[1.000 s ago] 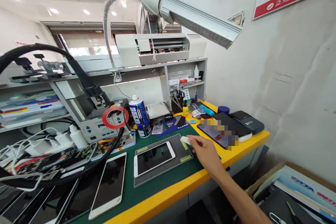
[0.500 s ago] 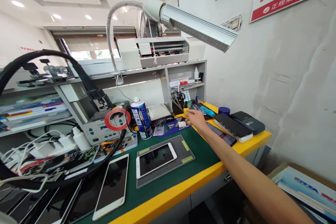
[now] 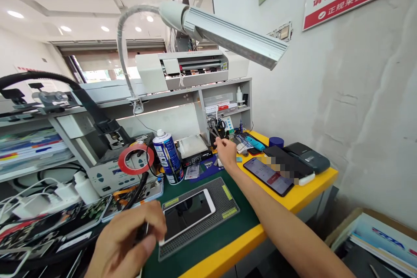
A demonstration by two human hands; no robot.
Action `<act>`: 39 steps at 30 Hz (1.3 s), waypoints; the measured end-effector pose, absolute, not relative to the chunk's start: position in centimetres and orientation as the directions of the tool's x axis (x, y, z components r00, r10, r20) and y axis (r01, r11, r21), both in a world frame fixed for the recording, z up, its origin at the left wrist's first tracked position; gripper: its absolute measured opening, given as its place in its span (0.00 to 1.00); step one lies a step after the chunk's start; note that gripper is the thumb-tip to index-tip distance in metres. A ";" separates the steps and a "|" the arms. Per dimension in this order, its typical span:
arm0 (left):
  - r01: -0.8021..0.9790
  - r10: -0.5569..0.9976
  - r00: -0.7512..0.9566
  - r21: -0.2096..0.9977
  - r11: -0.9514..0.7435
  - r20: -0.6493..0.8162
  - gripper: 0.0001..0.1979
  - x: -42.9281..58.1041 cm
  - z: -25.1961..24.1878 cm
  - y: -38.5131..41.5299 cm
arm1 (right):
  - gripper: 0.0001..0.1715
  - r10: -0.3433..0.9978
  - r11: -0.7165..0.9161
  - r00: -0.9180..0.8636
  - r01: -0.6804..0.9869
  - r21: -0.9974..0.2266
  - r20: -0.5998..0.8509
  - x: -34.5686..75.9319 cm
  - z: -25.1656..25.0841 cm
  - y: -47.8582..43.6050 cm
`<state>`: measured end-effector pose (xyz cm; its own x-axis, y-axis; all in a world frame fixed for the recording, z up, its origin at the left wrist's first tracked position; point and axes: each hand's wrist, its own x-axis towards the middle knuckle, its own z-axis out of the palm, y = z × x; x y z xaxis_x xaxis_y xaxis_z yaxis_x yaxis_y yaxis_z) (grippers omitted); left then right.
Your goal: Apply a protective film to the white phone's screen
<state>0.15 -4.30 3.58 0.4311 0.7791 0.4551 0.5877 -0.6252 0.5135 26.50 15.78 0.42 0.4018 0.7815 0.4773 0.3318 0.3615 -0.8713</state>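
My left hand (image 3: 128, 236) is in the foreground, fingers loosely curled and thumb apart from them, with nothing seen in its grip. It overlaps the left end of a white phone (image 3: 189, 210) with a dark screen; whether they touch is unclear. The phone lies face up on a grey perforated pad (image 3: 224, 206). Farther back, my right hand (image 3: 227, 153) has its fingertips pinched together in front of the black tool holder (image 3: 211, 138). Tweezers (image 3: 213, 131) show just above those fingertips. What the right fingers hold, if anything, is hidden.
A blue spray can (image 3: 169, 156) and red tape roll (image 3: 136, 159) stand behind the pad. Cables and opened devices (image 3: 91, 213) crowd the left. Another phone (image 3: 269, 176) and a dark case (image 3: 306, 157) lie right. A lamp (image 3: 234, 34) hangs overhead.
My left hand has come into view at the lower left. My right hand has drawn its fingers in, and the small yellow bottle beside it is no longer visible. The view has shifted slightly.
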 end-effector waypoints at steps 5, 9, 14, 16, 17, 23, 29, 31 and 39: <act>0.642 0.791 0.330 0.491 -0.589 0.516 0.12 -0.1 3.3 1.3 | 0.22 0.765 0.314 0.390 0.469 -0.826 0.512 27.9 -0.6 16.2; 0.644 0.761 0.183 0.509 -0.571 0.623 0.11 -0.9 1.2 2.2 | 0.14 0.796 0.291 0.283 0.596 -0.748 0.535 28.6 -0.9 16.6; 0.685 0.710 0.152 0.445 -0.577 0.687 0.08 -1.9 1.0 1.3 | 0.16 0.856 0.300 0.074 0.735 -0.608 0.511 27.4 -1.8 16.7; 0.705 0.698 0.198 0.395 -0.589 0.688 0.06 -2.4 0.9 1.3 | 0.18 0.872 0.302 0.017 0.769 -0.563 0.490 27.0 -2.1 16.6; 0.708 0.692 0.217 0.378 -0.597 0.688 0.05 -2.6 0.8 1.4 | 0.19 0.879 0.301 -0.006 0.783 -0.544 0.478 26.9 -2.2 16.6; 0.699 0.680 0.239 0.363 -0.617 0.694 0.06 -2.8 0.6 1.7 | 0.22 0.903 0.301 -0.093 0.833 -0.465 0.420 26.6 -2.6 16.5; 0.712 0.675 0.240 0.347 -0.611 0.697 0.07 -2.8 0.6 1.6 | 0.25 0.906 0.320 -0.146 0.850 -0.418 0.397 26.2 -2.7 16.5; 0.718 0.674 0.241 0.339 -0.608 0.698 0.08 -2.9 0.7 1.6 | 0.26 0.905 0.324 -0.157 0.855 -0.404 0.394 26.2 -2.8 16.4; 0.761 0.660 0.255 0.274 -0.587 0.707 0.09 -2.6 1.0 1.7 | 0.30 0.905 0.337 -0.175 0.851 -0.403 0.387 26.3 -2.9 16.4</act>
<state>-2.58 1.67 0.98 0.2547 0.6599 0.7069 0.7615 -0.5875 0.2740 26.26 16.38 -2.94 -0.1751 0.9054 0.3868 0.8508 0.3368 -0.4033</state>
